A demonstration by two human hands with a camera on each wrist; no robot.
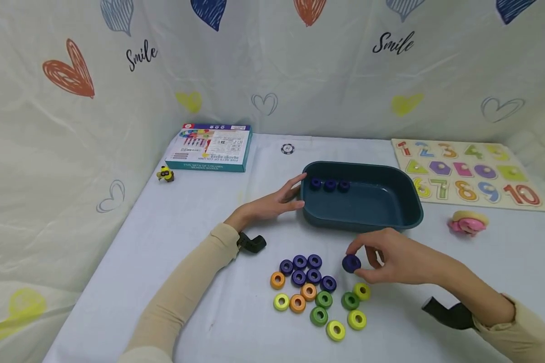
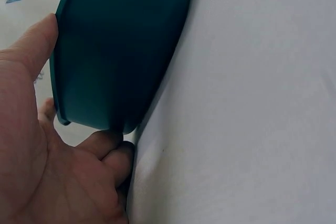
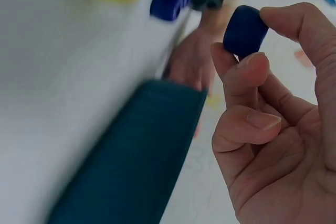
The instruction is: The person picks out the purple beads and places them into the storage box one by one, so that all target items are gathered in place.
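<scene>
Head cam looks forward and down from above, wide, taking in table (image 1: 227,322) and curtain (image 1: 222,65). Left wrist cam sits close, rolled sideways, facing left hand (image 2: 55,169) and tub (image 2: 121,51). Right wrist cam, also rolled, close on right hand (image 3: 283,129); tub shows in all three, left hand too.

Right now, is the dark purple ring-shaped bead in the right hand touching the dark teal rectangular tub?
Apart. The head view shows white table surface between the bead, pinched in the right hand, and the tub.
</scene>
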